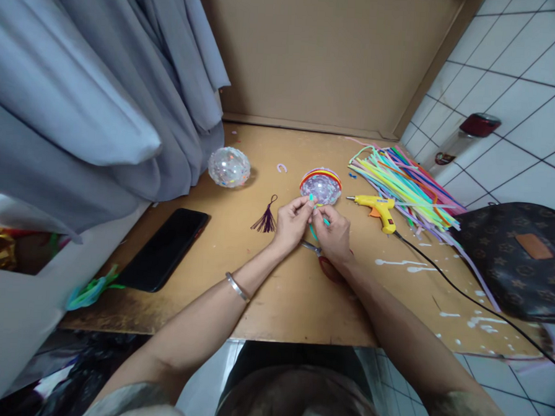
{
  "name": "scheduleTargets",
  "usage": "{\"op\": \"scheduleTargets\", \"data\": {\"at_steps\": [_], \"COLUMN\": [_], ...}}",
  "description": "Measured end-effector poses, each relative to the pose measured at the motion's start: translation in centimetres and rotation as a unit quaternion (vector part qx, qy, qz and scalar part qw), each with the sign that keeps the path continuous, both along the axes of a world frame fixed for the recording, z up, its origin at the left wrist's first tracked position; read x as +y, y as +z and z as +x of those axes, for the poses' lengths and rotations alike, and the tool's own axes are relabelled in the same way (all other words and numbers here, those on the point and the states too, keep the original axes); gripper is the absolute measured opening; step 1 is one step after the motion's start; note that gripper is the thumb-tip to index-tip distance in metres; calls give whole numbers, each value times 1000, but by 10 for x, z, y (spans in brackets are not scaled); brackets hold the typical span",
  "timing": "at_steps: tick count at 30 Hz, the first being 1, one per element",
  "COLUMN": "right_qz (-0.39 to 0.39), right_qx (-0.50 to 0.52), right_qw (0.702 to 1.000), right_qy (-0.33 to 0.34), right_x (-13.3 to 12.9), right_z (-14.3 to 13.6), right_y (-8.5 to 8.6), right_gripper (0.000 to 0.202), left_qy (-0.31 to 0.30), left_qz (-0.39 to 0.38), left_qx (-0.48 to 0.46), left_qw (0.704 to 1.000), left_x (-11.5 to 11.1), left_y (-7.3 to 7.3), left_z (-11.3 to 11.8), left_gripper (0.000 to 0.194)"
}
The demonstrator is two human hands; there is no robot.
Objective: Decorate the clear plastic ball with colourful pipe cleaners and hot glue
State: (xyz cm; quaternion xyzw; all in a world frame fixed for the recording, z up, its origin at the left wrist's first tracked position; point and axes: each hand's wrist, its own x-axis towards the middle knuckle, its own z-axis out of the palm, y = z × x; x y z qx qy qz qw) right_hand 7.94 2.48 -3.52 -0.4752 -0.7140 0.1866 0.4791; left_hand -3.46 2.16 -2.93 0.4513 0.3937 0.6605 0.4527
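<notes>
My left hand [291, 224] and my right hand [334, 237] are close together over the middle of the table. Both pinch a short green pipe cleaner [313, 232], part of which is hidden by the fingers. Just beyond my fingertips sits a clear, speckled bowl-like dome [321, 187] with red, orange and yellow strips along its upper rim. Scissors [331, 270] with a dark red handle lie partly under my right hand. A dark purple tassel [266, 218] is left of my left hand. To the right of my hands lies a yellow glue gun [375, 208].
A second clear speckled dome [229, 167] stands at the back left, near the grey curtain [180, 103]. A black phone [163, 250] lies at front left. Many coloured pipe cleaners [400, 180] are heaped at right, beside a dark patterned bag [521, 258]. The glue gun's cord [455, 282] crosses the right side.
</notes>
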Motion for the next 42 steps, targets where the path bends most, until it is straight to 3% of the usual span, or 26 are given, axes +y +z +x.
{"op": "scheduleTargets", "data": {"at_steps": [7, 14, 20, 26, 42], "right_qz": [57, 0, -21, -90, -34], "right_qx": [39, 138, 176, 235, 201], "right_qw": [997, 988, 978, 957, 975], "right_qy": [-30, 75, 107, 143, 88], "right_x": [4, 14, 17, 19, 18], "right_z": [4, 10, 12, 16, 12], "right_y": [8, 11, 15, 19, 16], "right_gripper": [10, 19, 21, 22, 14], "left_qy": [-4, -22, -32, -55, -39], "left_qz": [10, 20, 30, 75, 65], "left_qx": [21, 51, 60, 69, 105], "left_qw": [1000, 998, 997, 993, 992], "left_x": [0, -1, -1, -4, -1], "left_y": [-1, 0, -3, -2, -9], "left_z": [-1, -2, 0, 3, 3], "left_gripper": [40, 41, 39, 37, 35]}}
